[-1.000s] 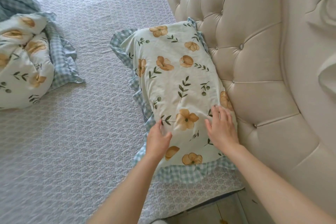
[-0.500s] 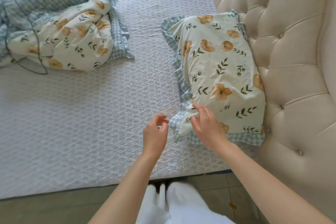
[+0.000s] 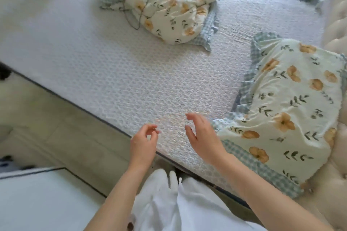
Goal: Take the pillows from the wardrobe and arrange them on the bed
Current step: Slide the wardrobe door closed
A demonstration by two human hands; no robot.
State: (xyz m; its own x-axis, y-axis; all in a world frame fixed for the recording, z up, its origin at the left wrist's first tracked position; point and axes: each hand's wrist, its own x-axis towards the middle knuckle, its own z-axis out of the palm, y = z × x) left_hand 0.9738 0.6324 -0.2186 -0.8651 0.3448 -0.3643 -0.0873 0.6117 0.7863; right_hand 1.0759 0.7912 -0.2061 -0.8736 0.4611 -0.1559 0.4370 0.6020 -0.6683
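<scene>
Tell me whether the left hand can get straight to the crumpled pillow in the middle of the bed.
Probably yes. The left hand is empty, and only bare mattress lies between it and the crumpled pillow. The pillow sits well across the bed, so a lean forward looks necessary.

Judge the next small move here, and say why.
Probably reach both hands across to the crumpled floral pillow lying mid-mattress. The other pillow already lies against the headboard, and the left hand and right hand hover empty over the mattress.
</scene>
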